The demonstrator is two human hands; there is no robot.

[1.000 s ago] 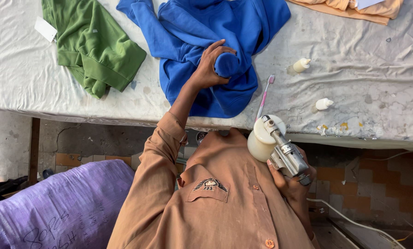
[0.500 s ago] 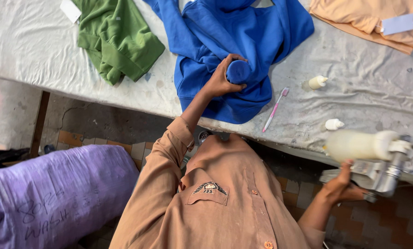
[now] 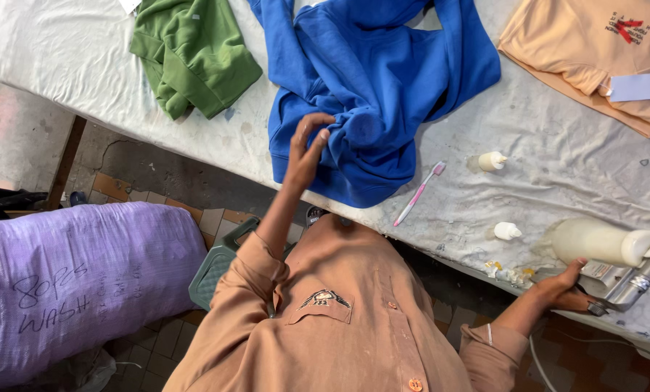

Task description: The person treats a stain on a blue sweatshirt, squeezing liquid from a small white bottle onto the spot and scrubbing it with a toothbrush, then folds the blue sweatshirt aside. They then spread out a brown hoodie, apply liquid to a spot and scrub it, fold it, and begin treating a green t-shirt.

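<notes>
Blue fleece garment [image 3: 383,94] lies spread and rumpled on the tabletop [image 3: 557,167], which carries a creased, stained white cloth cover.

Head view, status: the left hand [image 3: 307,149] rests on a bunched fold of the blue garment near the front edge, fingers partly curled and pinching the cloth rather than flat. The right hand [image 3: 561,290] is closed around the grip of a metal spray gun [image 3: 630,279] fitted with a cloudy white plastic bottle [image 3: 593,241], set at the tabletop's near right edge. The hands are well apart. Judged from this layout, spot treatment of the garment is in progress: the gun is away from the cloth, and the fold is presented for work.

Head view, materials: a slim pink toothbrush [image 3: 419,193] lies just beside the garment hem. Two small white capped bottles [image 3: 492,161] stand near it. A green knit garment [image 3: 191,54] lies crumpled to the left; a peach garment [image 3: 593,51] with a pale paper tag lies flat to the right. A purple woven sack [image 3: 78,283] sits below on the tiled floor.
</notes>
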